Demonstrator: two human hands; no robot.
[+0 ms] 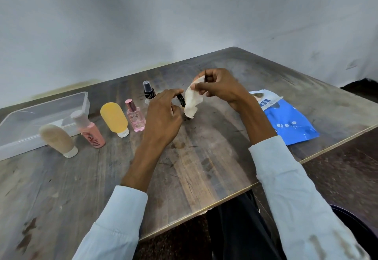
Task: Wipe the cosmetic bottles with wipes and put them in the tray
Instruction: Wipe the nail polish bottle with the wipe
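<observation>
Head view: the left hand (163, 112) pinches a small dark-capped bottle (181, 100) between thumb and fingertips, just right of the black spray bottle (149, 92). The right hand (218, 86) pinches a crumpled wipe (192, 101) that touches that bottle. The clear tray (44, 120), far left of the spray bottle, looks empty. With so light a pinch, rubbing could twist the bottle loose, and it might topple the pink perfume bottle (136, 117) nearby.

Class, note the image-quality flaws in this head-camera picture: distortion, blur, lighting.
Head view: wide-angle bending tilts the table edges; soft, even light, faint shadows; both sleeves near the frame bottom smear; the wipe and the beige bottle look soft; wall blotchy.
</observation>
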